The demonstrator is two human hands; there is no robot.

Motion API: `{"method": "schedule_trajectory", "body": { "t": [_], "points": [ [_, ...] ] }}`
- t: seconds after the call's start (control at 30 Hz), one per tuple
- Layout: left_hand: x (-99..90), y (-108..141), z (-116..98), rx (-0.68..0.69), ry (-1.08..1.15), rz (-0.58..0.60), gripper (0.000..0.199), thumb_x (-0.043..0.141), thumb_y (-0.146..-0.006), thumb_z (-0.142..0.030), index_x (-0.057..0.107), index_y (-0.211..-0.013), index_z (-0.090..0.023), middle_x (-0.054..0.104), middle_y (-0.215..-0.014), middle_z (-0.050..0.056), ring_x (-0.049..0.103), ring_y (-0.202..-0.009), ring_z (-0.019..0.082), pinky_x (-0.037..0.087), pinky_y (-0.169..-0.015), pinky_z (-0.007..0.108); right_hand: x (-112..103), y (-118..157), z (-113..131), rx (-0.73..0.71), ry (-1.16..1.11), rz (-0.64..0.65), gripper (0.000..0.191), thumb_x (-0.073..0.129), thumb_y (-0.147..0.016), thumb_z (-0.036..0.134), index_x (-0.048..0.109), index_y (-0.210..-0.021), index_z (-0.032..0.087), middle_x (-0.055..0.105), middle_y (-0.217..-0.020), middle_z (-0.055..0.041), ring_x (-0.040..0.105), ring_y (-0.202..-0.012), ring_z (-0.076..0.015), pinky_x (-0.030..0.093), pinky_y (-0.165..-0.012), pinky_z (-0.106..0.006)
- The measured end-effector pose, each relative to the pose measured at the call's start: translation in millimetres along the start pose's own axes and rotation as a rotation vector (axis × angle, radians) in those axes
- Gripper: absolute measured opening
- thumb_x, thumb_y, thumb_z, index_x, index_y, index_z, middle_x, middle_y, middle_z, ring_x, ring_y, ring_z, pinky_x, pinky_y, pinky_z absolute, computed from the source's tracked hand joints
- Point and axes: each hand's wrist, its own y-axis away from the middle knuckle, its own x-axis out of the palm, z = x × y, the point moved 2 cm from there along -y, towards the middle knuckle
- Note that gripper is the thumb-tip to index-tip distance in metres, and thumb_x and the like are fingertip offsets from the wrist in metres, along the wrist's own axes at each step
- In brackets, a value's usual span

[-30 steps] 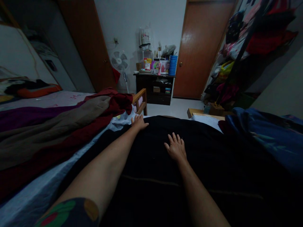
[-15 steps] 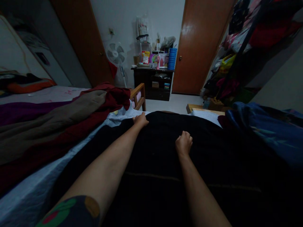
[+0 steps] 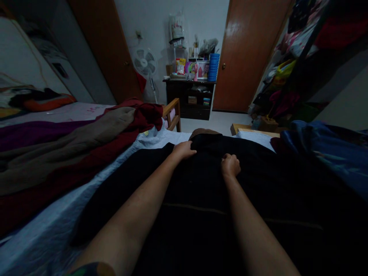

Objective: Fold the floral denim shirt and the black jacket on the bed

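A wide black garment (image 3: 198,184) with a thin brownish line across it lies spread over the bed in front of me. My left hand (image 3: 183,150) is closed on its cloth near the far edge, thumb pointing right. To the right, my right hand (image 3: 230,165) makes a fist on the same garment, its fingers curled into the dark fabric. Just past the far edge shows a brown rounded piece (image 3: 204,131); what it belongs to I cannot make out. Dim light hides most folds.
Grey-brown and dark red clothes (image 3: 115,115) lie along the left over a pale blue bedsheet (image 3: 51,226). Blue patterned cloth (image 3: 330,153) is heaped at right. Beyond stand a wooden bed rail (image 3: 172,111), a fan (image 3: 145,63), a dark cabinet (image 3: 186,109) and a door (image 3: 244,61).
My left hand has shifted right, closer to my right hand, drawing the garment's left part along. The brown piece beyond the far edge shows more. The view has turned slightly left.
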Motion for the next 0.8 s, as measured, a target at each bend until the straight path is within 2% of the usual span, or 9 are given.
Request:
{"method": "schedule_trajectory", "body": {
  "t": [0.07, 0.13, 0.2, 0.3, 0.37, 0.47, 0.53, 0.63, 0.8],
  "points": [
    [0.6, 14, 0, -0.047, -0.003, -0.104, 0.063, 0.06, -0.081, -0.037, 0.041, -0.139, -0.021, 0.058, -0.132, 0.013, 0.053, -0.12, 0.03, 0.041, -0.099, 0.041, 1, 0, -1, 0.021, -0.026, -0.03, 0.028, 0.047, -0.09, 0.028, 0.07, -0.105, 0.023, 0.061, -0.109, -0.0114, 0.058, -0.099, -0.026, 0.046, -0.072, -0.034],
    [-1.8, 29, -1, -0.081, -0.013, -0.257, 0.067, 0.059, -0.081, -0.032, 0.034, -0.143, -0.023, 0.052, -0.135, 0.012, 0.047, -0.125, 0.03, 0.037, -0.103, 0.043, 2, 0, -3, 0.049, -0.068, -0.062, 0.03, 0.044, -0.091, 0.028, 0.069, -0.106, 0.021, 0.062, -0.109, -0.0125, 0.059, -0.1, -0.0264, 0.045, -0.074, -0.034],
    [-3.6, 44, -2, -0.056, -0.012, -0.34, 0.057, 0.059, -0.082, -0.028, 0.042, -0.136, -0.026, 0.05, -0.133, 0.01, 0.045, -0.126, 0.029, 0.035, -0.105, 0.041, 3, 0, -4, 0.086, -0.127, -0.068, 0.033, 0.04, -0.093, 0.029, 0.068, -0.108, 0.019, 0.063, -0.109, -0.0136, 0.059, -0.1, -0.0265, 0.044, -0.077, -0.035],
    [-2.2, 64, -1, -0.003, -0.007, -0.363, 0.046, 0.067, -0.078, -0.033, 0.054, -0.122, -0.027, 0.041, -0.138, 0.008, 0.037, -0.131, 0.031, 0.032, -0.109, 0.042, 4, -1, -6, 0.105, -0.204, -0.065, 0.036, 0.037, -0.094, 0.031, 0.066, -0.11, 0.017, 0.065, -0.108, -0.0136, 0.06, -0.099, -0.0261, 0.042, -0.077, -0.034],
    [3.4, 73, 2, 0.028, 0.008, -0.307, 0.057, 0.074, -0.071, -0.044, 0.054, -0.121, -0.029, 0.03, -0.147, 0.006, 0.026, -0.137, 0.035, 0.028, -0.111, 0.047, 5, -1, -6, 0.097, -0.223, -0.069, 0.037, 0.036, -0.094, 0.032, 0.066, -0.109, 0.016, 0.067, -0.106, -0.0134, 0.061, -0.097, -0.0258, 0.041, -0.076, -0.033],
    [20.5, 80, 9, 0.088, 0.08, -0.031, 0.071, 0.077, -0.06, -0.06, 0.053, -0.122, -0.032, 0.028, -0.15, 0.006, 0.022, -0.14, 0.036, 0.029, -0.11, 0.051, 5, -2, -6, 0.098, -0.206, -0.061, 0.041, 0.034, -0.096, 0.036, 0.068, -0.106, 0.016, 0.068, -0.104, -0.0146, 0.062, -0.094, -0.0258, 0.04, -0.075, -0.032],
    [32.0, 81, 15, 0.089, 0.101, 0.111, 0.081, 0.079, -0.054, -0.063, 0.052, -0.124, -0.033, 0.031, -0.149, 0.008, 0.024, -0.139, 0.037, 0.029, -0.11, 0.052, 5, -1, -6, 0.104, -0.186, -0.055, 0.043, 0.033, -0.096, 0.038, 0.069, -0.104, 0.015, 0.069, -0.103, -0.0156, 0.063, -0.093, -0.0262, 0.039, -0.073, -0.032],
    [41.9, 80, 21, 0.078, 0.084, 0.18, 0.088, 0.083, -0.05, -0.055, 0.048, -0.128, -0.034, 0.032, -0.148, 0.009, 0.025, -0.139, 0.037, 0.028, -0.11, 0.053, 4, -1, -5, 0.114, -0.172, -0.06, 0.043, 0.033, -0.097, 0.038, 0.069, -0.103, 0.015, 0.069, -0.102, -0.016, 0.063, -0.091, -0.0263, 0.039, -0.072, -0.032],
    [38.8, 77, 29, 0.093, 0.122, 0.212, 0.067, 0.074, -0.065, -0.033, 0.049, -0.127, -0.036, 0.035, -0.147, 0.005, 0.03, -0.137, 0.031, 0.032, -0.109, 0.05, 1, 0, -4, 0.124, -0.181, -0.058, 0.042, 0.034, -0.096, 0.037, 0.07, -0.102, 0.016, 0.07, -0.101, -0.0151, 0.064, -0.09, -0.0263, 0.038, -0.07, -0.031]
  ]
}}
